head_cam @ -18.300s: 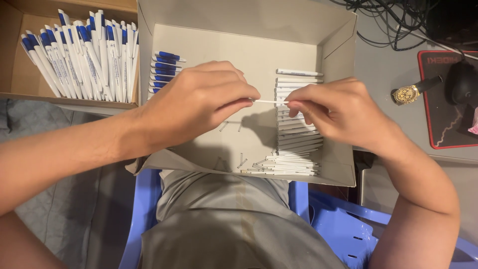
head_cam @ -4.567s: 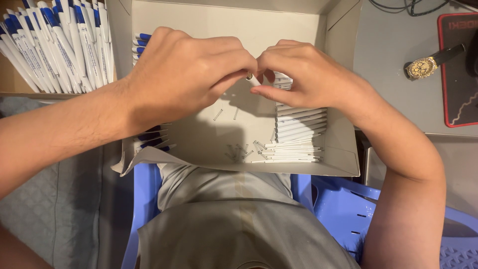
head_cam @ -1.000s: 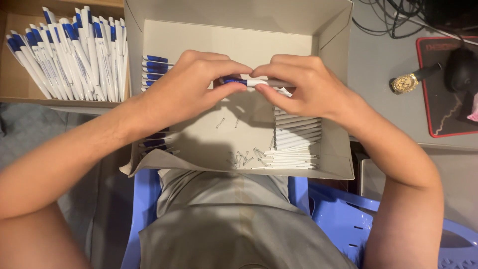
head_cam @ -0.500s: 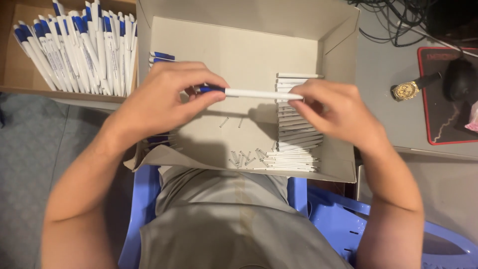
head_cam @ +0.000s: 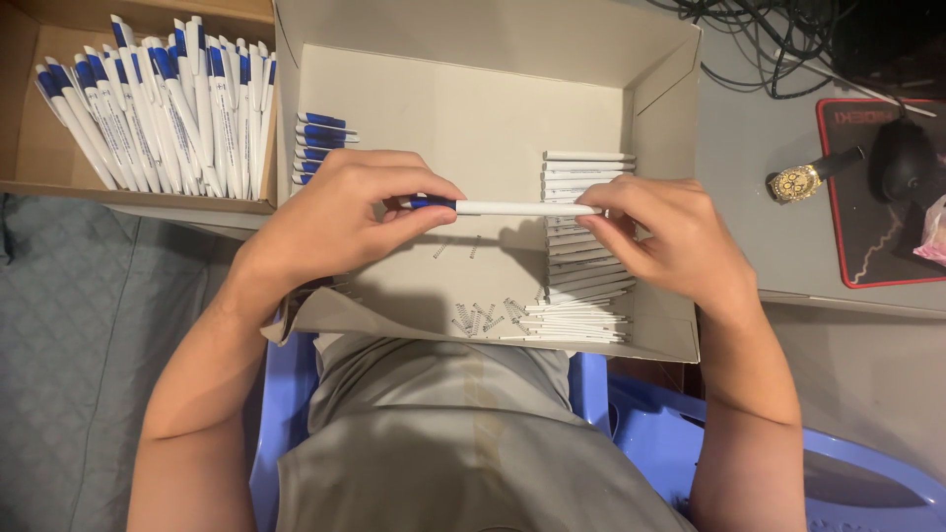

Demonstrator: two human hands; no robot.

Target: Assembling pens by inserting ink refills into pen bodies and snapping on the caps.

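Note:
A white pen with a blue end lies level between both hands over the open cardboard box on my lap. My left hand pinches its blue end and my right hand holds the white tip. Inside the box, white pen barrels are stacked on the right under my right hand. Blue pen parts line the left wall beside my left hand. Small metal springs lie scattered on the box floor near the front.
A second cardboard box at the upper left holds several assembled white and blue pens. On the grey desk to the right are a gold wristwatch, a black mouse on a red-edged mat, and cables. Blue plastic chair below.
The hands were close together over the pen a second ago; they have since drawn apart along it, so the whole pen shows between them.

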